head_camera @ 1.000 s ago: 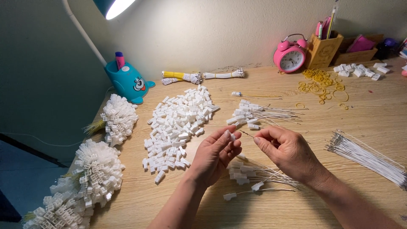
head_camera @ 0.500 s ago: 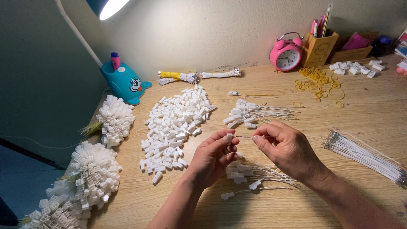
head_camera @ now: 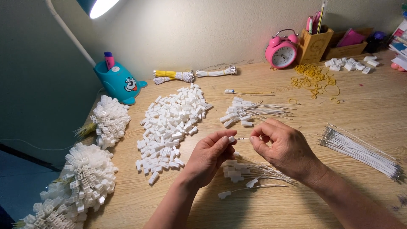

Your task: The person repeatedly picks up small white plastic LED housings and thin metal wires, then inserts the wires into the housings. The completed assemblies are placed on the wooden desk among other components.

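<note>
My left hand [head_camera: 210,157] pinches a small white plastic connector [head_camera: 231,138] between thumb and fingertips above the wooden desk [head_camera: 275,208]. My right hand [head_camera: 283,148] holds a thin white wire [head_camera: 242,138] whose bare end points into that connector. The two hands nearly touch at the desk's middle. Beneath them lies a small heap of wired connectors [head_camera: 241,171]. A large pile of loose white connectors [head_camera: 169,125] spreads just to the left. A bundle of loose white wires [head_camera: 360,150] lies to the right.
More wired connectors [head_camera: 243,111] lie behind the hands. Bundled finished pieces [head_camera: 91,169] sit along the left edge. At the back stand a blue pen holder [head_camera: 118,82], a pink alarm clock [head_camera: 281,53], a wooden pen box [head_camera: 316,44] and yellow rubber bands [head_camera: 313,76].
The view has shifted slightly. My hands stay close together, and the wire end has drawn nearer to the connector in my left fingers.
</note>
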